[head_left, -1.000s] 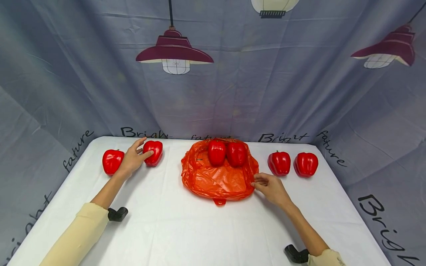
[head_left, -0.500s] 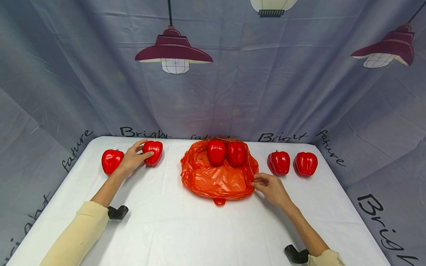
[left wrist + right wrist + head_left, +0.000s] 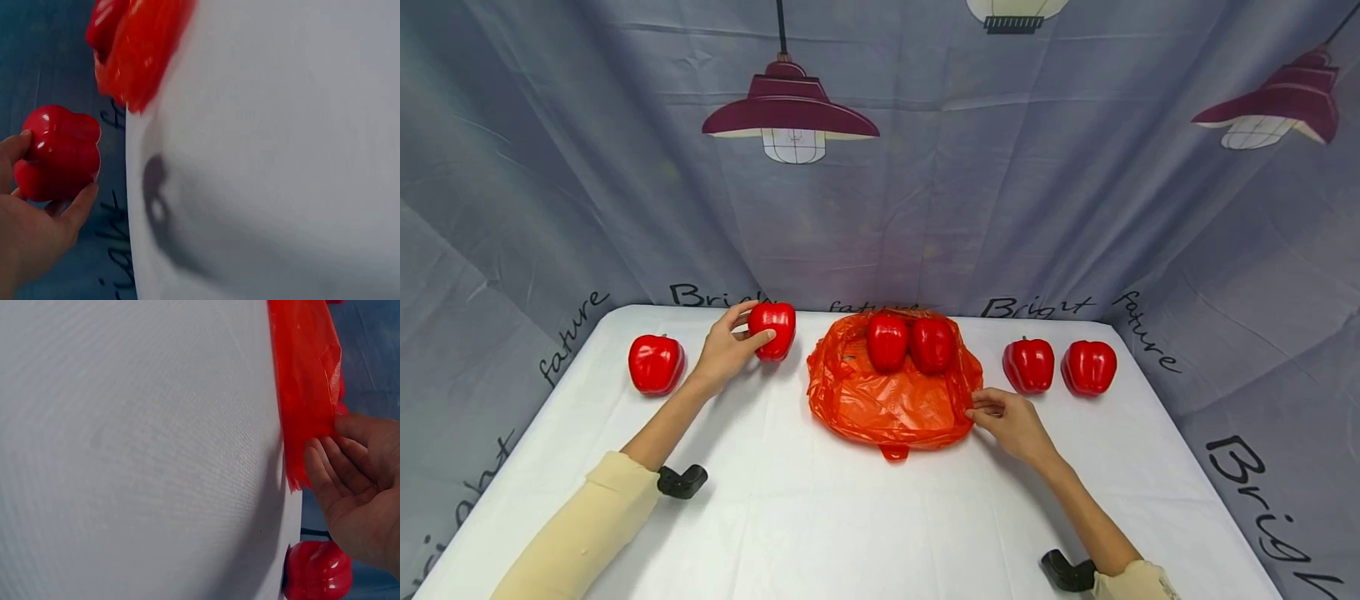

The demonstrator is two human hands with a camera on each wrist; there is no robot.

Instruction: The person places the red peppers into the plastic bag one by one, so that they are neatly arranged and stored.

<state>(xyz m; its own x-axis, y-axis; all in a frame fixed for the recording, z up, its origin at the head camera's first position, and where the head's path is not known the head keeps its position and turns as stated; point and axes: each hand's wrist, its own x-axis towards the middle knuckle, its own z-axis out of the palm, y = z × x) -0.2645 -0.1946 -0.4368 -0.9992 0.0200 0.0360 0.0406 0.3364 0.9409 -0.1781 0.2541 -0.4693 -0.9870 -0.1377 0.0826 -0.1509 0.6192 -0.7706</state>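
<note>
My left hand (image 3: 727, 348) grips a shiny red bell pepper (image 3: 772, 331) between thumb and fingers, held off the table to the left of the bag. In the left wrist view the same bell pepper (image 3: 59, 154) shows its lobed underside, and its shadow falls on the cloth. A crinkled orange-red plastic bag (image 3: 891, 408) lies mouth open at the middle, with two red bell peppers (image 3: 887, 342) inside at its back. My right hand (image 3: 1013, 423) pinches the bag's right rim; the right wrist view shows thumb and fingertips at the edge of the bag (image 3: 306, 381).
One red bell pepper (image 3: 657, 364) stands at the table's far left. Two more bell peppers (image 3: 1028, 365) stand right of the bag, beyond my right hand. A white cloth covers the table (image 3: 850, 525); a grey-blue printed curtain (image 3: 880, 208) hangs behind and at both sides.
My left hand has closed on the bell pepper, lifted it and carried it right toward the bag. The right hand stays at the bag's rim.
</note>
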